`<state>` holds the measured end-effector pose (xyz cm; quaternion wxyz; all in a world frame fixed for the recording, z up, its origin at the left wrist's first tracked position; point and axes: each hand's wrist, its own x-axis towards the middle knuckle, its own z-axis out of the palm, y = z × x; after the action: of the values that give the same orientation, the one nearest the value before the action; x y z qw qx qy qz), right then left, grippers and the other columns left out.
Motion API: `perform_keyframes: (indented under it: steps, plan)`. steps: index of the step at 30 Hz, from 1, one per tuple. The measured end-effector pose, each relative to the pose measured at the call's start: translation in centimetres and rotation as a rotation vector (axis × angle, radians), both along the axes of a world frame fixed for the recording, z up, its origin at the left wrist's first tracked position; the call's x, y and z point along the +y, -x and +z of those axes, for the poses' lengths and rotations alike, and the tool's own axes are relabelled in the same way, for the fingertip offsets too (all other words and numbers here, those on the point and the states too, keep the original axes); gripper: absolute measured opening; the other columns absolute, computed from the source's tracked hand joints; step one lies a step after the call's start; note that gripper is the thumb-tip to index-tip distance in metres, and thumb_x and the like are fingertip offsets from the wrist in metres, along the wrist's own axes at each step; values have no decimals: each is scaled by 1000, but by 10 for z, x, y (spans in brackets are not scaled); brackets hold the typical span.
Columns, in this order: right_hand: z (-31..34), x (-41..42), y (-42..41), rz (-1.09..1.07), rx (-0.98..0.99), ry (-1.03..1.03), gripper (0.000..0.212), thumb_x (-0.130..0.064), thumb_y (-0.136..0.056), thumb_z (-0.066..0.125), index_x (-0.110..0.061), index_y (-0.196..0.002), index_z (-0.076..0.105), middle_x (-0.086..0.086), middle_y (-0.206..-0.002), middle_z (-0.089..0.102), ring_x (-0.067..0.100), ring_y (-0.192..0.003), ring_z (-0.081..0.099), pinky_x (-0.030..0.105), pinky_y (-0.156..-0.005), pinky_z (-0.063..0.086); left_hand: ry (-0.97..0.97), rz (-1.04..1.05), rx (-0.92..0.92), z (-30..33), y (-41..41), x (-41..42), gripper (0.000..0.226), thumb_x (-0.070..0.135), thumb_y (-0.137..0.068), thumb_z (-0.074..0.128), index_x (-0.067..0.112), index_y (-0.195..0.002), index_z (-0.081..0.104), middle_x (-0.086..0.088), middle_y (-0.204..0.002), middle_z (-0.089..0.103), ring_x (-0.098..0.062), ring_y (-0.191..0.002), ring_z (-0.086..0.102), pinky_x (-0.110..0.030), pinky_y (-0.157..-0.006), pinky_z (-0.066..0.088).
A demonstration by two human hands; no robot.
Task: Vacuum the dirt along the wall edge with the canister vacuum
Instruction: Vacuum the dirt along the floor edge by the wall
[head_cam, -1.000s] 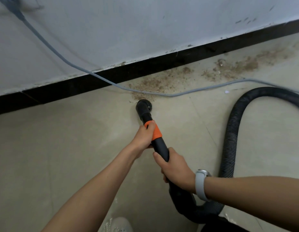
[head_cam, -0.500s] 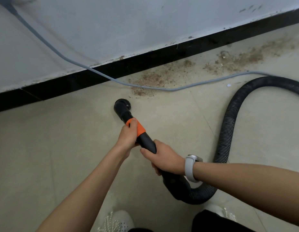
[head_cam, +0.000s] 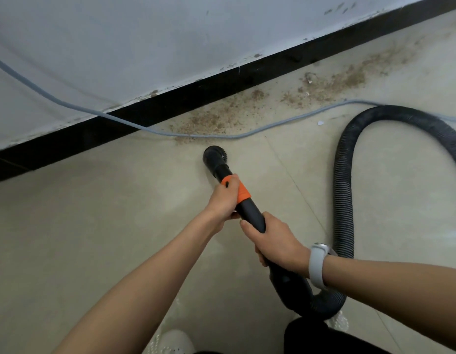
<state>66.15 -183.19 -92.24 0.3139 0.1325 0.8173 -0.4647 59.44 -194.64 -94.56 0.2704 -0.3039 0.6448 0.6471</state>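
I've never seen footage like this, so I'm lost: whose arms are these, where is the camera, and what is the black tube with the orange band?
The camera sits on the person's head and looks down, so the two bare arms are the wearer's own. The left hand grips the orange band of a vacuum wand; the right hand, with a white watch on its wrist, grips the wand lower down. The round nozzle points at the tiled floor. A ribbed black hose loops off to the right. Brown dirt lies along the black baseboard, and a grey cord runs across it.
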Motion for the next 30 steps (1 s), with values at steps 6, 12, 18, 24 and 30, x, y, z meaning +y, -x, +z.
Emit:
perform_keyframes:
  steps: [6,12,18,24,30]
  plan:
    - [4,16,0,-70,32,-84,30,-45,-85,56,-17,-82,44,6,-62,58,18,-34,52,23,-36,40,-78,-82,7,7,7,24,32,42,-98,37,11,-100,47,-3,-81,55,-15,-71,57,-26,-53,47]
    - [8,-8,-2,153,-62,121,28,-39,-89,56,-16,-82,41,3,-54,53,12,-30,48,22,-37,40,-11,148,-4,5,-24,-19,29,39,-98,38,15,-86,50,-5,-84,57,-17,-72,59,-27,-51,47]
    - [11,-45,8,224,-45,145,29,-39,-89,55,-19,-78,39,3,-56,52,14,-32,48,22,-38,41,68,222,-22,13,-21,-56,31,39,-98,38,12,-86,50,-6,-83,58,-18,-72,58,-29,-53,45]
    - [15,-7,13,49,61,68,27,-41,-85,57,-18,-79,44,1,-53,53,15,-31,48,22,-35,39,246,-260,-26,14,10,-53,59,60,-95,22,14,-106,57,-5,-99,60,-18,-81,58,-29,-67,47]
    - [18,10,25,-66,150,120,27,-41,-81,59,-17,-77,46,0,-48,53,17,-33,48,23,-36,39,1190,-475,391,1,71,-100,43,34,-96,38,5,-124,53,-19,-129,50,-35,-121,41,-44,-97,36]
